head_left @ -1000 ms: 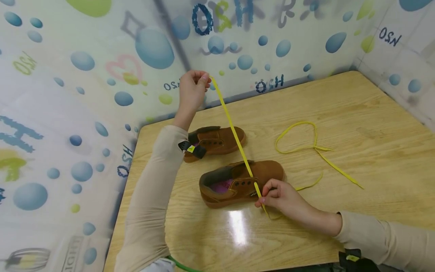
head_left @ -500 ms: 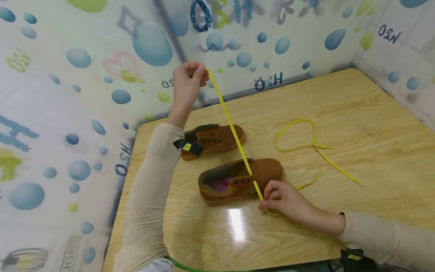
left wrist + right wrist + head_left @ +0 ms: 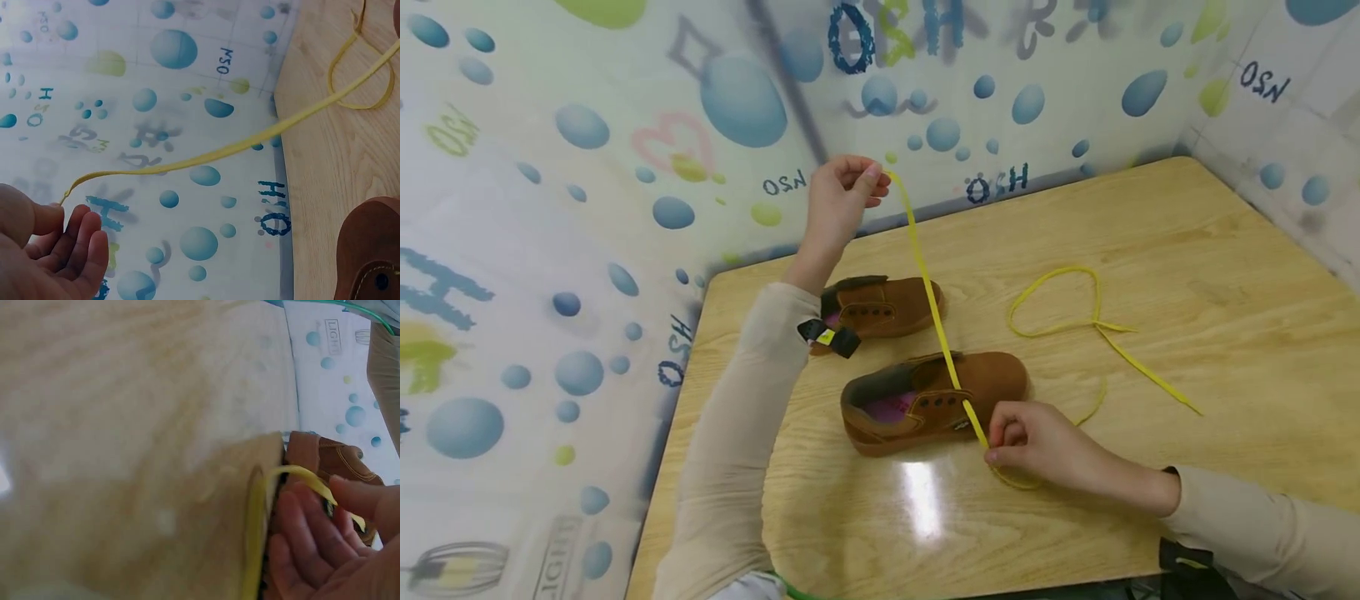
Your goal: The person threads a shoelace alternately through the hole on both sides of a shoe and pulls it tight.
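Left hand (image 3: 847, 196) is pinching one tip of the yellow lace (image 3: 938, 325) between thumb and fingers, remaining fingers curling loosely. That grip is hanging in the air, with the printed wall (image 3: 625, 75) standing behind it. Lace is running down from there to the right hand (image 3: 1052, 446), bending a bit near the left grip, passing in front of the far shoe (image 3: 887, 308), then over the near shoe (image 3: 925, 417), dipping behind the flap edge and coming out at what is looking like the toe-end eyelet. Right hand is pinching lace just past that, thumb against fingers; how tightly, can't tell. Below the right grip the lace is looping near the table (image 3: 1225, 275), and a yellow strand is showing just beyond that hand. Near shoe is resting upright just left of the right grip, well below the left one, toe pointing right; whether the hand is touching it, can't tell. Far shoe is sitting below the left grip, its heel partly hiding behind the left sleeve (image 3: 722, 450) and wrist strap (image 3: 829, 336). Second lace (image 3: 1096, 322) is lying on the table beyond and right of the right grip, loop plus loose ends, well apart from both hands.
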`<state>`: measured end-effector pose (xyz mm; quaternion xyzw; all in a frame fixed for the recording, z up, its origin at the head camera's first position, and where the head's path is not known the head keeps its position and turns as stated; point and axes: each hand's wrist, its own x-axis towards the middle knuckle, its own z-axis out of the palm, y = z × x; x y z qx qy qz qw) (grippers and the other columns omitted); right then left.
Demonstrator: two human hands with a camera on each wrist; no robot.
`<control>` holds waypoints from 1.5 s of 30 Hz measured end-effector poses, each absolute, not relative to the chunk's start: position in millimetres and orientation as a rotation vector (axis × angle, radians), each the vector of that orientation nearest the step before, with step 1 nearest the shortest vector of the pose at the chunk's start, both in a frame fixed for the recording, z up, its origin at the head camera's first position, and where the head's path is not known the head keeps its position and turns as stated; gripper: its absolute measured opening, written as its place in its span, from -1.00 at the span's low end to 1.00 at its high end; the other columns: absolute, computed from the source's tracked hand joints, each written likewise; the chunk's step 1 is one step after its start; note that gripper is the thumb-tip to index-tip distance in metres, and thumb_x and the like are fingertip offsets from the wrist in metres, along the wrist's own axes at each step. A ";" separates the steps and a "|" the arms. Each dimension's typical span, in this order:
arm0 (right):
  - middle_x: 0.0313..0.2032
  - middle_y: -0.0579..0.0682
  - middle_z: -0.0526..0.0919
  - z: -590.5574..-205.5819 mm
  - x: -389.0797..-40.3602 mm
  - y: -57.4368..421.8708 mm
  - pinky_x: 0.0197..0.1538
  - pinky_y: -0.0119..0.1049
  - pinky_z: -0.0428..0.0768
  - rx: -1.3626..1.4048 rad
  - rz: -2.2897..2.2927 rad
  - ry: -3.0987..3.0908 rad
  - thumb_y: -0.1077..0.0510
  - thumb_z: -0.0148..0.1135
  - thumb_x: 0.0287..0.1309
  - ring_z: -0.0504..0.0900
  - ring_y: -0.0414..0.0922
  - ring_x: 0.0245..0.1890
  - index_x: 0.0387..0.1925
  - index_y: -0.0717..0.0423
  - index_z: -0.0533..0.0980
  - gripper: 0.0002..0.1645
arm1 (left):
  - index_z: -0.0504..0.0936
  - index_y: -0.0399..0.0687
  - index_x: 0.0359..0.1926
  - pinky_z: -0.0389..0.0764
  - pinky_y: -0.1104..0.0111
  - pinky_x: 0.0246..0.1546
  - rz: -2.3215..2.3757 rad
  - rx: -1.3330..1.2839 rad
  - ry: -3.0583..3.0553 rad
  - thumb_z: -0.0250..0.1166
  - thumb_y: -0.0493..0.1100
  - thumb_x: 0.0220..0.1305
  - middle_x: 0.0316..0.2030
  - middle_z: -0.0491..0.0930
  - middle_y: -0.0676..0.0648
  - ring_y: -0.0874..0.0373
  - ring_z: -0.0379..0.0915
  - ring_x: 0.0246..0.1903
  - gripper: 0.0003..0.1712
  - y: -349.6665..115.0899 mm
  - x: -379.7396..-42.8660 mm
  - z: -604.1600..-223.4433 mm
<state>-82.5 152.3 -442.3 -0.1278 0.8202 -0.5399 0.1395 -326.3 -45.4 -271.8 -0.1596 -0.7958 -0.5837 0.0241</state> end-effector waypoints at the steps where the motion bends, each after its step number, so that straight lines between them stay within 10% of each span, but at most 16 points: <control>1: -0.51 -0.09 0.72 -440.0 -83.9 153.4 -0.51 -0.49 0.41 -0.385 -1.516 2.422 0.18 0.45 0.07 0.49 -0.41 -0.57 -0.44 0.06 0.48 -0.76 | 0.61 -0.21 -0.11 0.69 0.35 -0.09 -1.792 -0.534 -2.478 0.19 -0.15 0.42 -0.27 0.69 -0.04 0.14 0.66 -0.24 -0.79 -44.4 -322.8 -272.2; 15: 0.00 -0.11 0.69 -364.8 -128.6 166.5 0.03 -0.44 0.54 -0.390 -1.724 2.809 0.01 0.14 0.41 0.61 -0.32 -0.04 0.07 -0.09 0.60 -0.71 | 0.70 -0.09 -0.23 0.59 0.41 -0.12 -1.000 -1.533 -2.838 0.28 -0.17 0.36 -0.27 0.71 -0.03 0.23 0.60 -0.28 -0.89 -35.0 -231.0 -266.9; 23: -0.24 -0.23 0.76 -338.7 -111.1 158.1 0.01 -0.42 0.52 -0.401 -1.825 2.719 0.03 0.20 0.37 0.66 -0.29 -0.12 -0.23 -0.18 0.70 -0.84 | 0.71 -0.07 -0.28 0.59 0.50 -0.27 -1.014 -1.632 -2.765 0.32 -0.20 0.30 -0.32 0.66 0.04 0.28 0.57 -0.33 -0.94 -35.5 -194.0 -257.3; 39: -0.49 0.01 0.72 -293.1 -98.8 165.6 0.03 -0.32 0.61 -0.615 -2.782 2.073 0.40 0.05 0.37 0.67 -0.09 -0.40 -0.25 0.47 0.58 -0.80 | 0.59 -0.04 0.19 0.58 0.33 0.10 -0.613 -1.776 -3.031 0.22 -0.02 0.41 0.07 0.64 -0.01 0.18 0.57 0.03 -0.60 -45.2 -230.9 -321.0; 45: -0.48 0.03 0.73 -295.7 -109.1 169.5 -0.05 -0.38 0.65 -0.625 -2.886 1.978 0.38 0.09 0.36 0.69 -0.10 -0.38 -0.24 0.44 0.58 -0.83 | 0.73 -0.06 -0.06 0.54 0.37 0.11 -0.477 -1.979 -2.935 0.32 -0.10 0.32 -0.08 0.66 -0.01 0.18 0.53 0.00 -0.77 -43.0 -230.9 -343.1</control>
